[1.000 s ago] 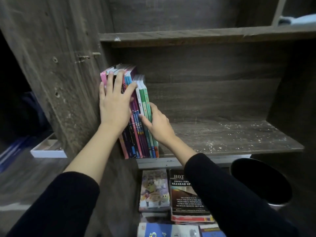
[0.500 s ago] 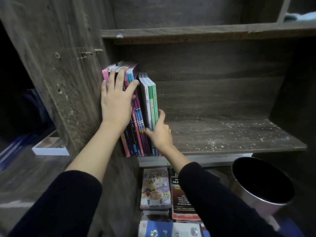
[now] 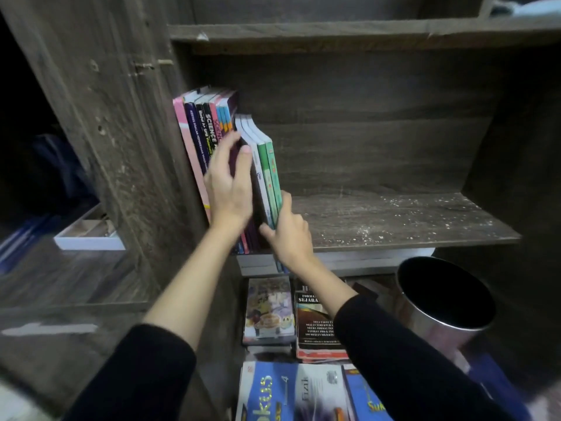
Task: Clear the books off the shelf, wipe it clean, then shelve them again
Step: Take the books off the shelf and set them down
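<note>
A row of thin books (image 3: pixel 209 126) stands upright at the left end of the dusty wooden shelf (image 3: pixel 394 220), against the side panel. At the row's right end are a few green and white books (image 3: pixel 267 165). My left hand (image 3: pixel 229 186) lies over the spines in the middle of the row, its thumb on the dark book beside the green ones. My right hand (image 3: pixel 288 229) grips the lower part of the green and white books, thumb at their left and fingers round their right side.
Below the shelf, several books lie flat in stacks (image 3: pixel 270 308), with blue ones (image 3: pixel 291 390) nearest me. A round metal bin (image 3: pixel 443 299) stands at the lower right. A white tray (image 3: pixel 88 235) sits on the desk to the left. The shelf's right part is bare and speckled with dust.
My left hand has slid right and down off the top of the pink and dark spines, which now show. My right hand has closed round the green books' lower edge.
</note>
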The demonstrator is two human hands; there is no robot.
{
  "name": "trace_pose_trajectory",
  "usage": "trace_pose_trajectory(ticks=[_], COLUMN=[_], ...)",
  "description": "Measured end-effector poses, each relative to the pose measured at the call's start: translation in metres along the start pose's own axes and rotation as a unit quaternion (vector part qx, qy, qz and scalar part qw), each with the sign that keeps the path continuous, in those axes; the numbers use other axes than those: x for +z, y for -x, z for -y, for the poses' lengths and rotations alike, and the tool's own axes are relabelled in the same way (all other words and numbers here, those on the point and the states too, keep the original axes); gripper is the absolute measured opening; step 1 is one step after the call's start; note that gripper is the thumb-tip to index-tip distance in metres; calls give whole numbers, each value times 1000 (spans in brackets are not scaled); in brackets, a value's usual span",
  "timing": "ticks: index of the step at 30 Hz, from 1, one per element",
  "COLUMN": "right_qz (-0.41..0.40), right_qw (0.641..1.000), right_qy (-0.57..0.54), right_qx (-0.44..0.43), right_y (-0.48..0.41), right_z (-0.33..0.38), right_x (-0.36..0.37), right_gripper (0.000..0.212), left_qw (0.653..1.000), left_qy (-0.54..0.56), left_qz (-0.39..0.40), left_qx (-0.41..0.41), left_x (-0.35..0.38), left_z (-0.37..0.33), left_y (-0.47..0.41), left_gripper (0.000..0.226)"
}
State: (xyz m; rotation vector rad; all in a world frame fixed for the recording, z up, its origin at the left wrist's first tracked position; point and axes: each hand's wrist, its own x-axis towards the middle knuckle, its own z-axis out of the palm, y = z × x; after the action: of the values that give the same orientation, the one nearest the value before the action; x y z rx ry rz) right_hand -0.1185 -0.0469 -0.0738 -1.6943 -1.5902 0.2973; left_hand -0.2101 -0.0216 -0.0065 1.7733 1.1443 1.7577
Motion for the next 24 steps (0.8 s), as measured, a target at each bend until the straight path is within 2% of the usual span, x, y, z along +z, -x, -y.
trace_pose_trajectory(ticks=[1,2,4,6,8,10,12,13,16,18,21,24], right_qz=[3,8,24,28,54,127,198,200,104,70,48,65], right_qw=[1000,1000,999,999,998,991,972,969,978,981,979,966], right_qy=[3,8,22,29,13,-34,-124,-148,-175,-173,-192,-243], right_qx=[4,4,5,-2,-17,-31,-15,-4,43,59,48,52], right_y=[1,2,6,7,2,-8,-21,-28,-55,-74,-98,-115], right_z=[1,2,4,3,-5,-21,-38,-41,-43,-37,-28,-16], right_x=[0,1,4,4,-1,-11,-26,-33,-45,-47,-47,-42], right_gripper=[64,65,66,65,70,80,81,79,79,82,83,84], left_qw=[997,994,995,994,992,991,993,994,993,986,973,955], left_qy=[63,76,1,-34,-33,-39,-22,-5,65,124,193,253], left_qz=[-6,-4,-11,-48,-77,-84,-78,-73,-66,-75,-113,-153], left_qx=[-45,-81,-101,-95,-91,-92,-91,-86,-75,-82,-60,-19], left_x=[5,10,21,30,34,35,33,32,27,22,15,9], left_z=[-2,-3,-1,-1,1,3,10,14,24,27,30,30], left_y=[12,19,25,19,12,9,7,8,14,23,38,47], left_gripper=[68,78,90,87,75,63,61,62,61,58,57,55])
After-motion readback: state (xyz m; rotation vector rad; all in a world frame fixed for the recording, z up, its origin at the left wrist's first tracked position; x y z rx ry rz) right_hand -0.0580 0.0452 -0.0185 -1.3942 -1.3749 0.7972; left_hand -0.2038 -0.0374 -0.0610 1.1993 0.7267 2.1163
